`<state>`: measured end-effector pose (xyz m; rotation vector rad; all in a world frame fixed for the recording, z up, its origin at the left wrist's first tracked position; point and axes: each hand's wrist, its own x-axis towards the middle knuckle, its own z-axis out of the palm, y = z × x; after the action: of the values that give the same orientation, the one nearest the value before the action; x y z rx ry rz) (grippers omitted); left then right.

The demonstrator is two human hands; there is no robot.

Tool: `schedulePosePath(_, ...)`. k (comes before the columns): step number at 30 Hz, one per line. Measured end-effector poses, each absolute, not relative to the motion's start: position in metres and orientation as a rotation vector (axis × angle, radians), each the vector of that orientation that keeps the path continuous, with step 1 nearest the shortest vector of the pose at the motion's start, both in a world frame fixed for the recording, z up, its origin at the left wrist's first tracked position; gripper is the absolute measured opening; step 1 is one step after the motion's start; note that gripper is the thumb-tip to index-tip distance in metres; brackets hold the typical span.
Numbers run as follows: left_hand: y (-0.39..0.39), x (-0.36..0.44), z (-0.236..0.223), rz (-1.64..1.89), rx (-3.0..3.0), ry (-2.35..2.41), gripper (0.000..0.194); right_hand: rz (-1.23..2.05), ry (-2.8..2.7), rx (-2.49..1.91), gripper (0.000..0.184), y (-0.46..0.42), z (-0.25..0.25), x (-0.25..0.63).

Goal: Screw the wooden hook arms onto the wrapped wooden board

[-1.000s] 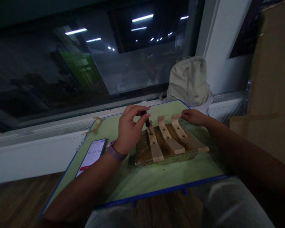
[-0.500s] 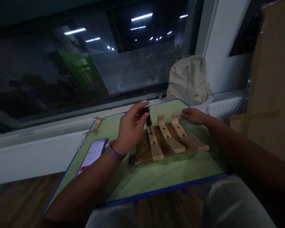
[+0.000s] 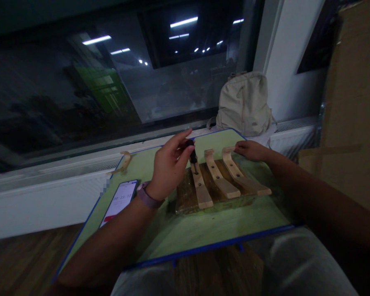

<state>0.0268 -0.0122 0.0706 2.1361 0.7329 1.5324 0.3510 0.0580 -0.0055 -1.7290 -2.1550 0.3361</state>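
Observation:
My left hand [image 3: 170,164] is closed around the black handle of a screwdriver [image 3: 192,153]. The shaft points down, and its tip is at the upper hole of the leftmost wooden hook [image 3: 201,193]. That hook lies across a dark brown wooden board [image 3: 186,193], alongside a middle wooden hook [image 3: 221,181] and a right wooden hook [image 3: 241,174], each with two holes. At the curled far end of the right hook, my right hand [image 3: 249,150] has its fingers closed and touching it. Whether they pinch the hook's end or only press on it is hard to see.
The board rests on a small green table [image 3: 228,222] with a blue edge. A phone [image 3: 120,201] showing a timer lies left of my forearm. Another wooden hook [image 3: 125,161] sits at the far left corner. Behind stand a beige backpack [image 3: 245,105] and a large cardboard box [image 3: 354,102].
My left index finger has lifted slightly and the left hand has turned a little on the screwdriver handle. My right hand, the board and the hooks stay in place.

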Motion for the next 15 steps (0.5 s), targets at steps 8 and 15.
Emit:
schedulePosePath(8,-0.015,0.0278,0.0785,1.661,2.322,0.803,0.01,0.329,-2.148,-1.753,0.035,0.0579,-0.0052,0.3496)
schedulePosePath(15,-0.0139,0.0261,0.0745,1.458,2.178,0.74,0.027,0.322,-2.158,-1.757,0.036,0.0573,-0.0045,0.3497)
